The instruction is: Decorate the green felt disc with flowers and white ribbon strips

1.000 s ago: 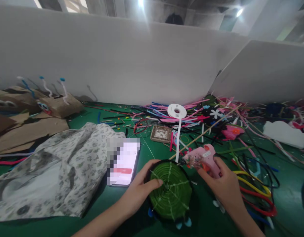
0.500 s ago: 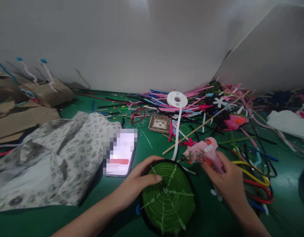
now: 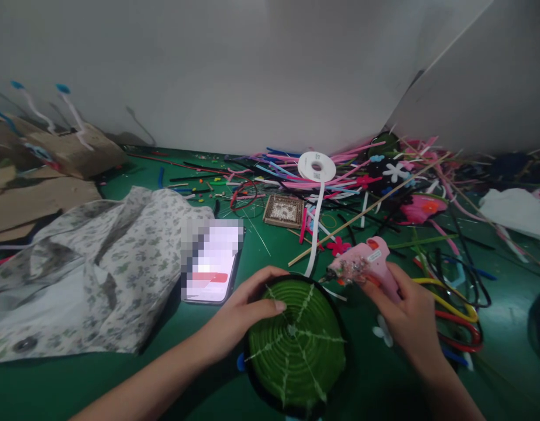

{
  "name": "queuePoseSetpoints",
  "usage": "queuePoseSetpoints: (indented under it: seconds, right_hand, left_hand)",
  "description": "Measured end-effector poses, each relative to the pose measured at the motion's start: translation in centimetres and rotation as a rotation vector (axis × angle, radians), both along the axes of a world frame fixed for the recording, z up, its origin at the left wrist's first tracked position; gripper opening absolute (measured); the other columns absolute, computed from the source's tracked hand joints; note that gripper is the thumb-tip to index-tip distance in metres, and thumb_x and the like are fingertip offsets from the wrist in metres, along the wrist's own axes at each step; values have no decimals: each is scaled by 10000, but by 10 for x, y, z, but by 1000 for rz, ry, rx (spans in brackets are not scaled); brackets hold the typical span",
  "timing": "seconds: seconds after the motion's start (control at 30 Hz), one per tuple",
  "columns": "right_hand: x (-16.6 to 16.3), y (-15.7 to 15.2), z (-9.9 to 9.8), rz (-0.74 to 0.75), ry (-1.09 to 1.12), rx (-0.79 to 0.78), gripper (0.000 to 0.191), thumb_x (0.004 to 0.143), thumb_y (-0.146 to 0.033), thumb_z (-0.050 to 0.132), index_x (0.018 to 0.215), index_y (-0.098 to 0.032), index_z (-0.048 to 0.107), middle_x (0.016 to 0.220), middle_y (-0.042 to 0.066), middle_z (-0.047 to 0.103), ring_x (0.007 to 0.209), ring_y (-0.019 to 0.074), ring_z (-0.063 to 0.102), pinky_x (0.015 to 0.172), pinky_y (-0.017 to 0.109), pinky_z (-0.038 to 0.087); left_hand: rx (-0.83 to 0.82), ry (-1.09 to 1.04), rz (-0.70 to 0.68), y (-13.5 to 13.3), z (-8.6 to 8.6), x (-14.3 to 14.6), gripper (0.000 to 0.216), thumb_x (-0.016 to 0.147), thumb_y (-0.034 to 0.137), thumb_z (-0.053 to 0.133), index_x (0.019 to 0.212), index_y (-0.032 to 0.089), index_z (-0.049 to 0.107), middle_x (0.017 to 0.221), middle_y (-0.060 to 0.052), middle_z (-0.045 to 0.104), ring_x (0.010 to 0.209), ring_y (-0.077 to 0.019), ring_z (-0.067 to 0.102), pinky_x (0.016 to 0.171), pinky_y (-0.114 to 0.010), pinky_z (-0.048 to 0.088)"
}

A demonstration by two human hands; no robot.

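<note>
A round green coiled disc [image 3: 298, 345] with pale glue lines and a black rim lies on the green table near me. My left hand [image 3: 238, 316] grips its left edge, thumb resting on top and fingers curled over the rim. My right hand [image 3: 405, 318] is closed around the handle of a pink glue gun [image 3: 361, 266], whose nozzle points left at the disc's upper right rim. A small white flower piece [image 3: 382, 334] lies under my right hand.
A phone [image 3: 210, 266] lies left of the disc, beside a floral cloth [image 3: 89, 275]. Behind are a white ribbon spool [image 3: 316, 166], a small woven square [image 3: 284, 211], a long wooden stick [image 3: 366, 213] and a heap of coloured pipe cleaners [image 3: 454, 304]. Cardboard pieces [image 3: 37, 187] sit far left.
The view has tilted down, so everything sits higher in the picture. Both hands keep their hold; the glue gun's nozzle stays by the disc's upper right rim.
</note>
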State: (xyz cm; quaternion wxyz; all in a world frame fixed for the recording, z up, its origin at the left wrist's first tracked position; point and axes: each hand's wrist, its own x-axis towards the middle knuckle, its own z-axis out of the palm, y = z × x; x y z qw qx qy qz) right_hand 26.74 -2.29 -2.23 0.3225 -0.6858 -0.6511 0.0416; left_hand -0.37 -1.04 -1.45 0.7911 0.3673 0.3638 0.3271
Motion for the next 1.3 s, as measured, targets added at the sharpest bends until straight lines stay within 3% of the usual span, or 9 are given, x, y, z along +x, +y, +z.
queuePoseSetpoints:
  seconds: [0.13,0.3,0.7,1.3]
  right_hand:
    - [1,0,-1,5,-1,-7,301,811,-490,557,822,-189,574,556,-56,427,494,107,372,473,222,309]
    - [0,-1,-1,3,-5,7,286,802,-473,572,753,-191,556,528,-64,380,471,100,346,448,221,283]
    - [2,-2,-2,-15,4,10,346,796,-467,566,884,-142,644,560,-41,459,495,110,396,478,228,328]
    - [0,-1,0,-39,-44,92,337,757,-410,576,850,-100,671,533,-23,485,469,121,418,466,236,346]
  left_hand:
    - [-3,-24,-2,1,0,1,289,761,189,653,1033,247,572,956,1,657,830,-151,617,761,-261,483]
    - [-8,-20,-3,1,0,0,284,768,187,655,1035,250,583,975,5,645,841,-146,614,757,-248,486]
    - [-27,-35,-5,1,-2,0,273,760,190,660,1015,252,585,951,12,643,817,-139,617,751,-246,485]
    - [-33,-27,-27,0,-1,0,262,763,196,649,1012,249,587,949,9,646,804,-136,615,738,-247,480]
